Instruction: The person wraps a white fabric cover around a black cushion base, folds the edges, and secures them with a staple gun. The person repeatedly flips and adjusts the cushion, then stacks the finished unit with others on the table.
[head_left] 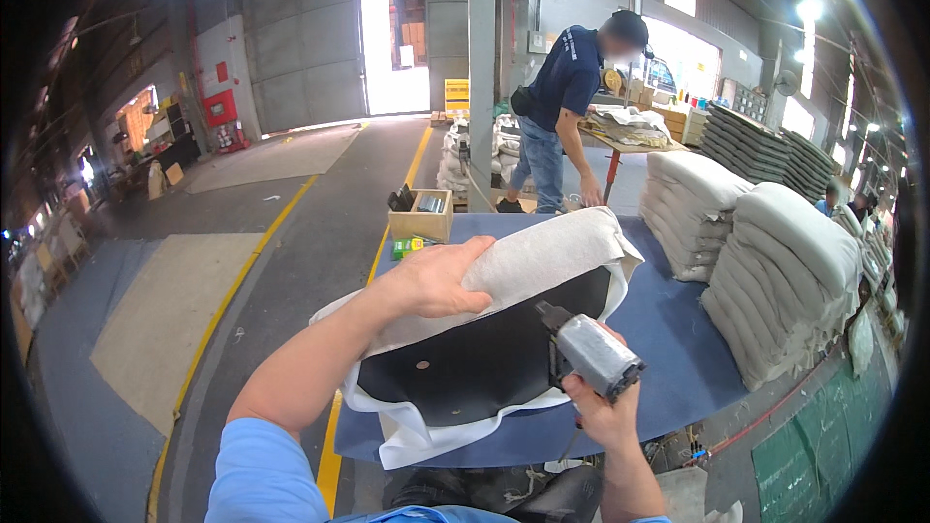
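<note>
A seat cushion (542, 257) in light grey-beige fabric stands tilted up on the blue-topped table, its black underside (465, 358) facing me. White fabric edging hangs loose along its lower rim. My left hand (441, 281) grips the cushion's upper edge, thumb on the near side and the other fingers partly hidden behind the fabric. My right hand (608, 416) is closed round a staple gun (593, 353) with a silver-grey body. The gun's dark nose points up and left, close to the black underside; I cannot tell whether it touches.
Stacks of beige cushions (785, 242) stand on the table's right side. A wooden box (421, 218) with dark items and a small green-yellow box (407, 247) sit at the far left corner. Beyond the blue tabletop (668, 329), a person (567, 87) bends beside another table.
</note>
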Demonstrator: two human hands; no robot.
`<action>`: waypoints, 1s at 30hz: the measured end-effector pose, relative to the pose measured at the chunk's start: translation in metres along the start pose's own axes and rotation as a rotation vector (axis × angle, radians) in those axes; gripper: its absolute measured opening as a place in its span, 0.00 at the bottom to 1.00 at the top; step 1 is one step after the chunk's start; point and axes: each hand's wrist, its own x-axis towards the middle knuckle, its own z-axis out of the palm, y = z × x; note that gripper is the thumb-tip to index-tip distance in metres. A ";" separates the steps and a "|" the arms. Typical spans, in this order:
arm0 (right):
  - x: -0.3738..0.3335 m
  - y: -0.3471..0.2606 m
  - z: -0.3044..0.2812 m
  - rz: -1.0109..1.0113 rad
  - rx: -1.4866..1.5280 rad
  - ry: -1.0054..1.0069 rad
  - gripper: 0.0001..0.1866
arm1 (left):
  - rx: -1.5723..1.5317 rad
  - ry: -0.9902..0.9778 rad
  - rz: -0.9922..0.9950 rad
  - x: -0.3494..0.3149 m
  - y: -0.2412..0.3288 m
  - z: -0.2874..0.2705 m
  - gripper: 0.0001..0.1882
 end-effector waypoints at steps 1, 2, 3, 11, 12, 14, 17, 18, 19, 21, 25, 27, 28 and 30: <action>0.001 -0.002 0.010 -0.005 0.092 0.010 0.38 | 0.008 0.004 0.013 0.000 0.001 0.001 0.43; 0.006 0.006 0.014 -0.103 0.002 -0.031 0.39 | 0.005 0.003 0.018 0.000 0.002 0.001 0.44; 0.008 0.007 0.020 -0.097 0.001 -0.040 0.39 | 0.002 0.004 0.022 0.000 0.002 0.001 0.44; 0.014 0.024 0.045 -0.108 -0.194 -0.097 0.40 | 0.022 -0.041 0.008 -0.004 0.009 -0.002 0.49; 0.014 0.025 0.047 -0.123 -0.193 -0.092 0.39 | 0.024 -0.038 0.007 -0.005 0.009 -0.002 0.49; 0.014 0.030 0.048 -0.119 -0.175 -0.084 0.38 | 0.020 -0.024 0.007 -0.007 0.009 -0.001 0.48; 0.015 0.039 0.048 -0.105 -0.149 -0.070 0.38 | 0.013 0.001 0.009 -0.006 0.009 0.002 0.46; 0.016 0.039 0.050 -0.133 -0.158 -0.063 0.38 | 0.018 0.007 0.011 -0.006 0.008 0.003 0.47; 0.017 0.040 0.050 -0.160 -0.167 -0.056 0.38 | 0.023 0.013 0.013 -0.005 0.008 0.003 0.47; 0.017 0.045 0.050 -0.158 -0.159 -0.049 0.38 | 0.030 0.014 -0.002 -0.004 0.008 0.003 0.47; 0.013 0.041 0.041 -0.140 -0.148 -0.047 0.39 | -0.005 0.011 -0.021 -0.006 0.009 -0.001 0.47; 0.002 0.038 0.019 -0.209 -0.270 -0.004 0.41 | -0.036 0.000 -0.023 -0.014 0.006 -0.005 0.49; -0.006 0.039 0.007 -0.144 -0.243 0.045 0.43 | -0.050 -0.014 -0.033 -0.021 -0.001 -0.005 0.50; -0.014 0.038 -0.033 -0.251 -0.498 0.093 0.39 | -0.110 0.052 -0.085 -0.040 -0.018 -0.008 0.50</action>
